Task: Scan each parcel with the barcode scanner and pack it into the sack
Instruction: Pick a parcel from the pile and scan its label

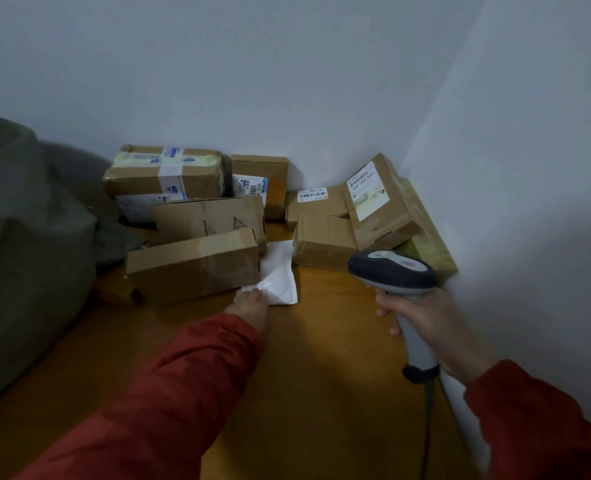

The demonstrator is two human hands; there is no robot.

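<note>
Several brown cardboard parcels are piled in the room's corner on a wooden floor (pixel 321 341). A flat white plastic mailer (pixel 280 275) lies between a long brown box (pixel 193 265) and the right-hand boxes (pixel 325 240). My left hand (pixel 251 306), in a red sleeve, pinches the mailer's near left corner. My right hand (pixel 429 327) grips the handle of a grey barcode scanner (pixel 391 268), whose head points toward the pile. The grey-green sack (pixel 27 244) bulges at the left.
White walls meet in a corner behind the pile and run close along the right. The scanner's cable (pixel 427 420) hangs down toward the bottom edge. A labelled box (pixel 380 199) leans on a yellowish-green parcel (pixel 425 237) by the right wall.
</note>
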